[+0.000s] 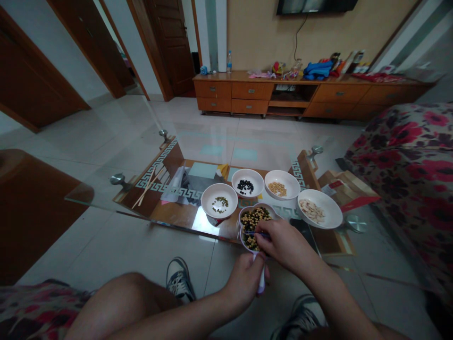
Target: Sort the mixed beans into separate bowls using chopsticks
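My left hand (pixel 244 281) grips the white-and-purple handle (pixel 261 282) of a lobed white dish (pixel 252 227) holding mixed yellow and dark beans, tilting it towards me. My right hand (pixel 286 245) is just above the dish and pinches a thin blue tool (pixel 255 233), whose tip reaches into the beans. Further along the glass table (pixel 92 197) stand several round white bowls: green beans (pixel 219 203), black beans (pixel 247 185), yellow beans (pixel 278 186) and pale slices (pixel 319 210). My right hand hides part of the beans.
A pair of wooden chopsticks (pixel 145 189) and some crumpled paper (pixel 175 185) lie on the table's left side. A brown paper bag (pixel 348 191) sits beyond its right edge, beside a red-flowered sofa (pixel 406 170). My knee (pixel 123 302) and sneakers (pixel 180 281) are below the table.
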A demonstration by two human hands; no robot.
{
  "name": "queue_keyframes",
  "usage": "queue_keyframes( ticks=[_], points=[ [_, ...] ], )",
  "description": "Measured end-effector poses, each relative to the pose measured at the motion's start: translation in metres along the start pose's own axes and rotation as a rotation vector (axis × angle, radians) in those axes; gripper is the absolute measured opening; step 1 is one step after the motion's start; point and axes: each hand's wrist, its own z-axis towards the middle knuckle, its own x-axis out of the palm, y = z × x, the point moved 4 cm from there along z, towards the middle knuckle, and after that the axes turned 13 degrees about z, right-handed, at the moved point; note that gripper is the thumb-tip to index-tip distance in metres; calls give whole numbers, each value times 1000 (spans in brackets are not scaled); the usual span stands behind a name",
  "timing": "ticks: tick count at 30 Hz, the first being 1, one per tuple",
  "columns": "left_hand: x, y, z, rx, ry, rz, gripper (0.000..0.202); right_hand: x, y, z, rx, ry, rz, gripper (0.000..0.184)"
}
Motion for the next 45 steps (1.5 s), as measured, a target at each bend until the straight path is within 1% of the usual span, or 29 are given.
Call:
queue_keyframes(
  ticks=[13,23,32,39,45],
  points=[
    [0,0,0,4,-8,-3,63,-3,-6,0,14,-35,34,17],
    [0,0,1,7,-5,7,61,-1,-2,-1,32,9,11,16],
    [0,0,0,-11,-7,-10,61,-1,-3,-1,-2,21,-23,20],
    [0,2,1,-8,-10,-3,64,-1,-3,-1,-13,1,-13,20],
    [0,4,1,-9,-13,0,68,-8,-6,-2,-55,-71,52,20]
  ],
)
